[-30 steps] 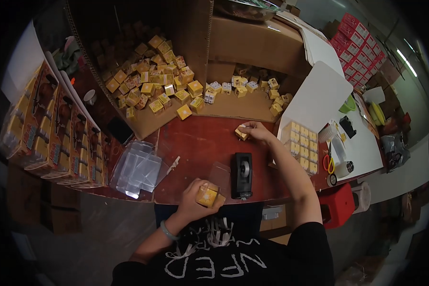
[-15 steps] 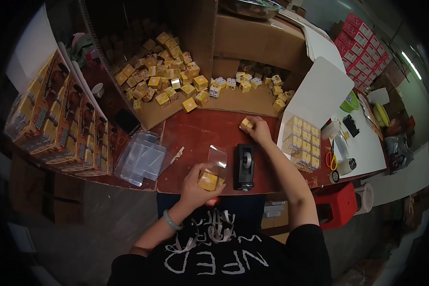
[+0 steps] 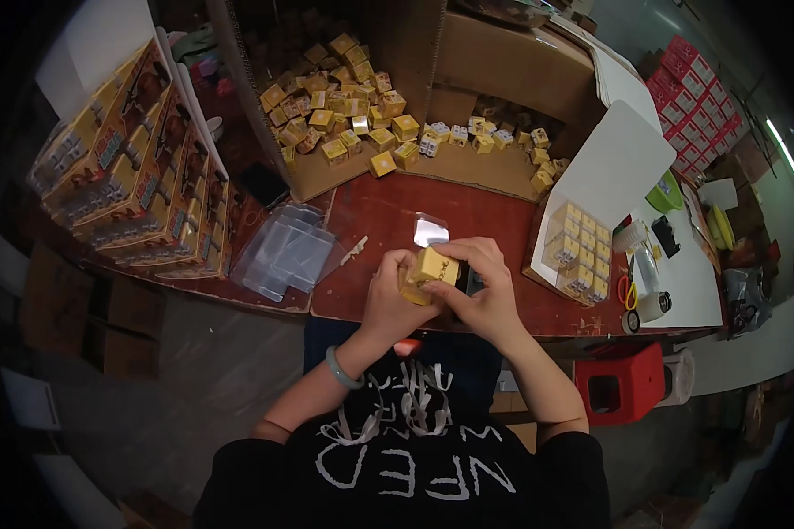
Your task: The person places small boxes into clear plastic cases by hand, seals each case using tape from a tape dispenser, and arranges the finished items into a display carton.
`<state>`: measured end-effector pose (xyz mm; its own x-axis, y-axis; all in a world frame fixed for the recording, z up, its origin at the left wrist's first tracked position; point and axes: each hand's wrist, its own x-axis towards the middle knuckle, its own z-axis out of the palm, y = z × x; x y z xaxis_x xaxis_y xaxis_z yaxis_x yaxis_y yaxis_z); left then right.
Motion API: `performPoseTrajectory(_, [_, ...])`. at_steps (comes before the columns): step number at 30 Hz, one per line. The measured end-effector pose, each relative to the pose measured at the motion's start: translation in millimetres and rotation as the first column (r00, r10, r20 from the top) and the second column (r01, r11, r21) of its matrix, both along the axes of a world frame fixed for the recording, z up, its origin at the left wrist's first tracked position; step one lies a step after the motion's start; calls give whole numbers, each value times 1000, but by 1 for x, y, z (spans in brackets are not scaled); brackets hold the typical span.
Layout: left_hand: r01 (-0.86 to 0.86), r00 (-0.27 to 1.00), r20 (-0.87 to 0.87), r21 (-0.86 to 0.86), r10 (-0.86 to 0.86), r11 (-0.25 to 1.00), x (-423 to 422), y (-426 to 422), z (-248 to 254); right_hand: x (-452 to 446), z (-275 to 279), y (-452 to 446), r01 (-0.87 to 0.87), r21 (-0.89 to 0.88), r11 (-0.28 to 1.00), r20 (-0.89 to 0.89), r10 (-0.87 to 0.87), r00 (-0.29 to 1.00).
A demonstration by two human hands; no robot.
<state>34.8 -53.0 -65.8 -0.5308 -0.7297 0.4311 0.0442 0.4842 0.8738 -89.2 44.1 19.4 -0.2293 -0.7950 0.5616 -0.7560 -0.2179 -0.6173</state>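
Note:
My left hand is closed around a clear plastic box, whose flap stands up on the far side. Yellow shows inside it, low between my hands. My right hand pinches a small yellow box with dark print, right at the top of the plastic box. Whether the small box is partly inside cannot be made out. A black tape dispenser is mostly hidden behind my right hand.
Flat clear plastic boxes lie to the left, beside stacked display cartons. A large cardboard box with many small yellow boxes stands at the back. Filled clear packs, scissors and a red stool are rightward.
My right hand has come back from the far side of the table with the small yellow box, bringing it to the plastic box in my left hand. The camera view has shifted.

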Motion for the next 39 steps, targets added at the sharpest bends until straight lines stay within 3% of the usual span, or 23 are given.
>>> performPoseTrajectory(3, [41, 993, -116, 23, -38, 999, 2, 9, 11, 1, 14, 2, -42, 34, 999, -4, 42, 999])
performPoseTrajectory(5, [39, 988, -153, 17, -36, 999, 3, 12, 23, 11, 53, 14, -60, -96, 994, 108, 71, 992])
performPoseTrajectory(7, [-10, 992, -129, -45, 4, 999, 3, 16, 29, 14, 99, 36, -265, -274, 925, 156, 314, 937])
performPoseTrajectory(8, [90, 974, -217, 105, -66, 990, 1, 18, 28, 18, 119, 48, -405, -385, 830, 181, 498, 848])
performPoseTrajectory(10, [19, 981, -193, -23, -23, 1000, -1, 22, 22, 34, 148, 64, -622, -530, 576, 172, 791, 587])
performPoseTrajectory(11, [2, 992, -127, -7, -3, 1000, 2, 26, 30, 44, 158, 65, -683, -576, 449, 164, 882, 442])
performPoseTrajectory(13, [63, 990, -127, -27, -66, 998, 4, 28, 37, 63, 162, 58, -715, -631, 302, 157, 952, 264])
performPoseTrajectory(15, [14, 991, -132, -164, -35, 986, 0, 28, 42, 74, 163, 54, -722, -647, 244, 149, 970, 194])
performPoseTrajectory(16, [-9, 995, -98, -205, -12, 979, 7, 28, 44, 75, 164, 52, -710, -666, 229, 142, 973, 180])
performPoseTrajectory(20, [71, 991, -114, -31, -74, 997, 8, 25, 33, 83, 162, 51, -696, -689, 204, 129, 979, 159])
performPoseTrajectory(23, [57, 991, -120, -77, -66, 995, 5, 23, 24, 88, 164, 54, -686, -705, 181, 99, 983, 157])
performPoseTrajectory(28, [86, 984, -158, 20, -82, 996, 3, 29, 27, 92, 161, 68, -657, -732, 181, 79, 980, 181])
performPoseTrajectory(39, [129, 980, -149, -43, -134, 991, 8, 27, 37, 95, 161, 55, -675, -711, 196, 142, 981, 135])
